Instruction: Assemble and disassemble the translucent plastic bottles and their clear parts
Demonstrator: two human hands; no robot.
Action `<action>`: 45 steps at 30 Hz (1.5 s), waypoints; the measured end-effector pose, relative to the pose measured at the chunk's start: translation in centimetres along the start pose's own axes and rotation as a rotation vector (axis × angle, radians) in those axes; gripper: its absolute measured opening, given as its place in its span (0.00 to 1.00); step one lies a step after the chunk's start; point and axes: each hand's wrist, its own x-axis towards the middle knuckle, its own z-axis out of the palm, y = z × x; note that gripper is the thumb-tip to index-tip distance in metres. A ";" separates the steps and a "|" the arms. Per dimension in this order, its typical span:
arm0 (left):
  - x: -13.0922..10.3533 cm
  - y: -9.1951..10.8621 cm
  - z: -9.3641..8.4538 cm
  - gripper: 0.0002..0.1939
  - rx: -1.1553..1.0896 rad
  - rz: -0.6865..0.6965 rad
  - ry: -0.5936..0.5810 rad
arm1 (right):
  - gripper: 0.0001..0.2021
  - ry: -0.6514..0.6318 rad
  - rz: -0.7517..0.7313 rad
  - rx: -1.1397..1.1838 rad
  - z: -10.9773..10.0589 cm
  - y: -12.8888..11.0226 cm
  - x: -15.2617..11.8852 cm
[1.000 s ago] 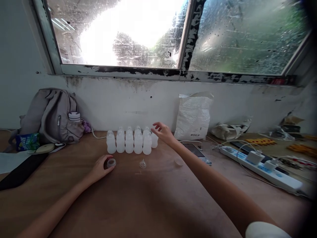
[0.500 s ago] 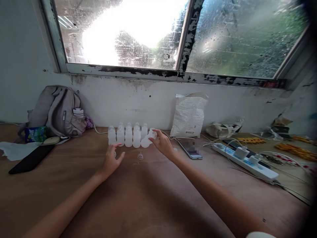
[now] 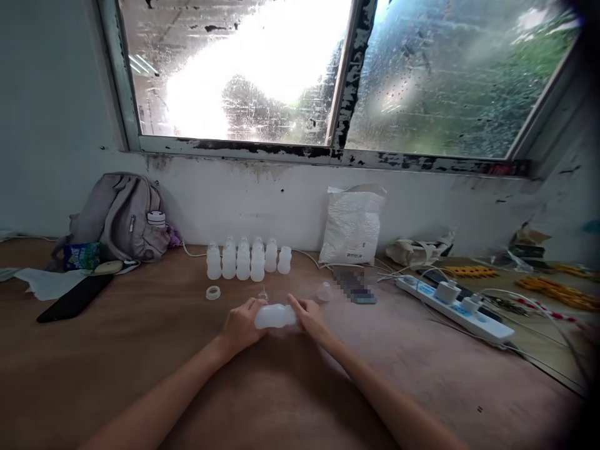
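Observation:
A frosted white baby bottle (image 3: 275,316) lies sideways between my hands, low over the table. My left hand (image 3: 244,325) is closed round its left end, and my right hand (image 3: 307,317) grips its right end. Just behind them a clear teat (image 3: 263,294) sits on the table. To its left lies a white ring collar (image 3: 213,292), and on the right a small translucent cap (image 3: 323,291). Several similar baby bottles (image 3: 243,261) stand upright in rows near the wall. At their right end is a bottle without a top (image 3: 284,260).
On the left are a grey backpack (image 3: 122,219), a black flat case (image 3: 77,299) and white tissue (image 3: 49,282). A white plastic package (image 3: 351,225) leans on the wall. At right lie a phone (image 3: 359,287) and a power strip (image 3: 454,309) with trailing cables.
My right hand has brought a bottle from the row toward me, and my left hand has moved right and closed on it. The ring collar and small cap now show on the table.

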 end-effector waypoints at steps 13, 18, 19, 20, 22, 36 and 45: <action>1.4 0.2 -1.0 0.14 -0.809 -0.364 -0.584 | 0.21 0.125 -0.451 -0.269 -1.5 -1.1 -1.2; 2.1 -0.8 -1.7 0.11 -0.964 -0.334 -0.799 | 0.22 0.123 -0.526 -0.310 -1.4 -1.2 -1.7; 2.1 -1.0 -1.8 0.11 -0.983 -0.332 -0.838 | 0.22 0.130 -0.554 -0.315 -1.5 -1.1 -1.8; 2.1 -1.1 -1.8 0.12 -1.011 -0.334 -0.880 | 0.22 0.133 -0.590 -0.323 -1.5 -1.1 -1.8; 2.0 -1.3 -1.7 0.14 -1.093 -0.344 -0.967 | 0.21 0.139 -0.677 -0.342 -1.7 -1.0 -1.8; 1.1 -3.6 -2.1 0.21 -1.384 -0.509 -0.844 | 0.12 0.664 -0.429 -0.184 -5.3 0.2 0.7; 1.1 -1.9 -1.6 0.19 -1.396 -0.536 -0.528 | 0.11 0.388 -0.400 -0.635 -5.2 6.4 3.9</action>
